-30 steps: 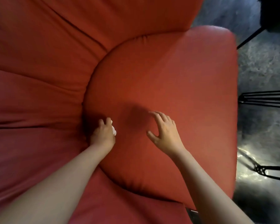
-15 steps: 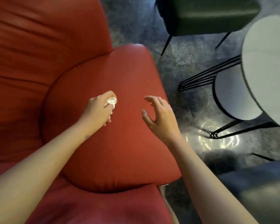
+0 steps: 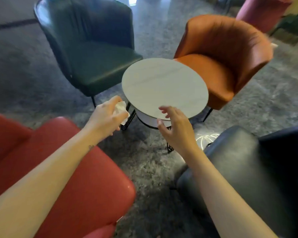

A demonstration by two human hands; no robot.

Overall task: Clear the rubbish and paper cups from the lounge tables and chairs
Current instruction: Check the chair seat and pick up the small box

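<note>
My left hand (image 3: 106, 117) is closed around a crumpled white tissue (image 3: 121, 108), held in the air just left of the round grey table (image 3: 163, 86). Part of the tissue sticks out past my fingers. My right hand (image 3: 175, 129) hovers with fingers spread and nothing in it, over the near edge of the table. A smaller white round table (image 3: 148, 118) sits lower, under the near rim of the grey one. The red chair (image 3: 86, 177) lies below my left forearm.
Around the table stand a dark green armchair (image 3: 93, 54) at the back left, an orange armchair (image 3: 220, 59) at the back right and a black leather chair (image 3: 244, 172) at the near right. Grey carpet (image 3: 150, 169) covers the floor. Another red chair (image 3: 261, 12) stands far right.
My view has swung up from the red chair's seat to the table. My left hand lifted the tissue off the seat and carried it toward the table; my right hand moved along, still holding nothing.
</note>
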